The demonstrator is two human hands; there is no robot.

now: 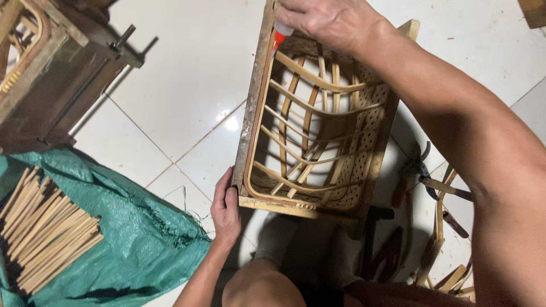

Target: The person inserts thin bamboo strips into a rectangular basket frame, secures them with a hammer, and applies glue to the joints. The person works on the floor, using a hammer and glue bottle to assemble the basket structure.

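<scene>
The right hand [333,21] is reaching across to the far top corner of a rectangular wooden frame [253,108], fingers closed around a small glue bottle [280,34] with a white body and a red nozzle. The nozzle is pointing down at the frame's left rail, touching it or just above it; which one is unclear. The left hand [226,211] is gripping the near left corner of the frame, fingers curled over the edge and thumb beneath, bracing it.

The frame is standing over the person's knees, and a half-woven bamboo basket [318,136] of curved strips and latticed sides is sitting inside it.

As a judgement: the left hand is the only visible hold on the frame, so pressing the bottle could be tipping or twisting it, and glue squeezed too freely might be running down the rail onto the weave or the floor.

There is no work surface; everything is resting on a white tiled floor [187,74]. To the left, a bundle of cut bamboo sticks [48,227] is lying on a green tarpaulin [136,239], with a dark wooden stool [54,74] beyond it. To the right, pliers [424,170] and bamboo offcuts [449,273] are lying scattered.
</scene>
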